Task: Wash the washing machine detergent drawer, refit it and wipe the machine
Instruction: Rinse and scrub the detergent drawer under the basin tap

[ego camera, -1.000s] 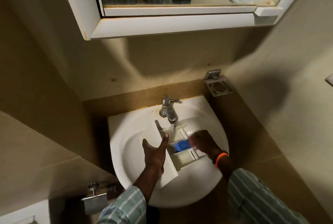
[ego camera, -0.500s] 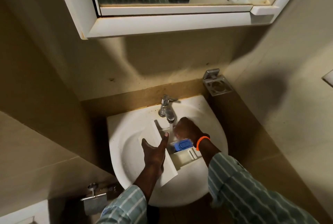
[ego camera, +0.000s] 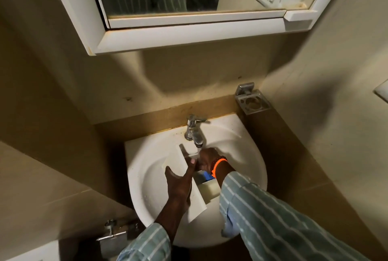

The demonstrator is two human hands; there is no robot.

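The white detergent drawer (ego camera: pixel 196 198) lies tilted in the white sink (ego camera: pixel 147 168), its front panel to the left and a blue insert (ego camera: pixel 207 175) showing inside. My left hand (ego camera: pixel 178 183) holds the front panel, thumb up on its top edge. My right hand (ego camera: pixel 206 158), with an orange wristband, reaches into the drawer's far compartment directly under the tap (ego camera: pixel 194 130). A thin stream of water runs from the spout onto the drawer beside the hand. The right fingers are hidden inside the drawer.
A white-framed mirror cabinet (ego camera: pixel 189 36) hangs low over the sink. A steel holder (ego camera: pixel 252 101) is fixed in the right corner. A metal fitting (ego camera: pixel 113 237) sticks out below the sink at the left. Tiled walls close in on both sides.
My right hand has moved from the drawer's right side, up and left to the far compartment under the tap. The left hand has stayed on the front panel.
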